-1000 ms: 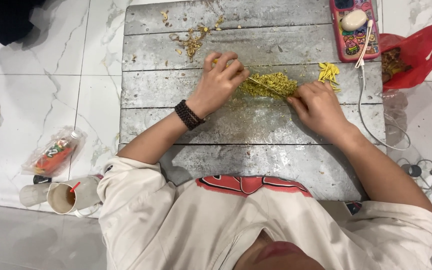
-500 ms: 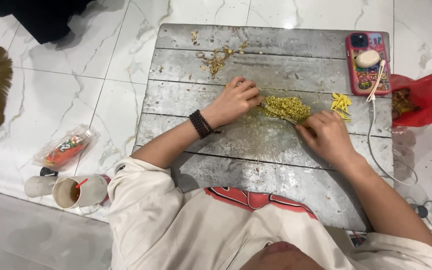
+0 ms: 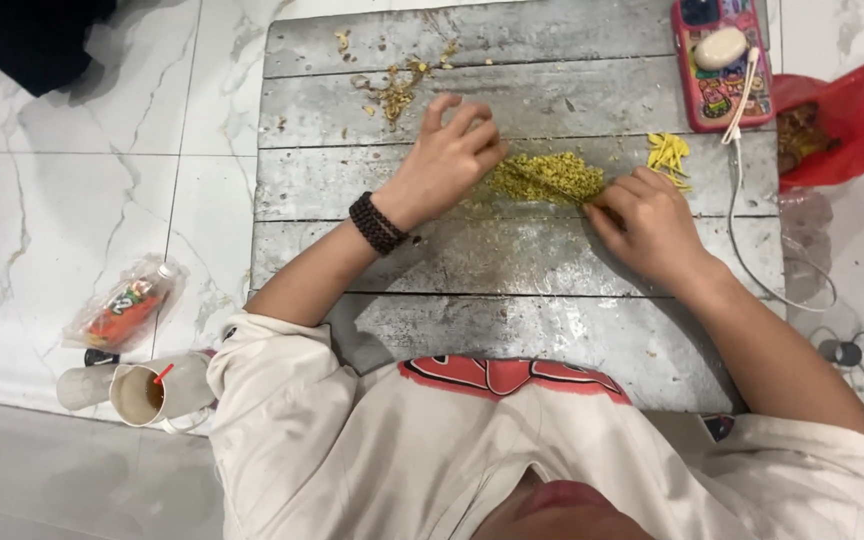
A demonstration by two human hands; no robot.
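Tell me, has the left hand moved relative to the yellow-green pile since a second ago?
Yes. The left hand lay on the pile's left end; now it sits just clear of it, toward the scraps.

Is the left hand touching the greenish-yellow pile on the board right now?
Touching. In the head view the left hand has its fingertips at the left edge of the greenish-yellow pile, with no gap showing between them.

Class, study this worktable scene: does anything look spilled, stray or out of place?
Yes. Brownish scraps lie scattered at the far edge of the grey plank board, apart from the yellow-green pile between the left hand and right hand. A phone with a white cable also shares the board.
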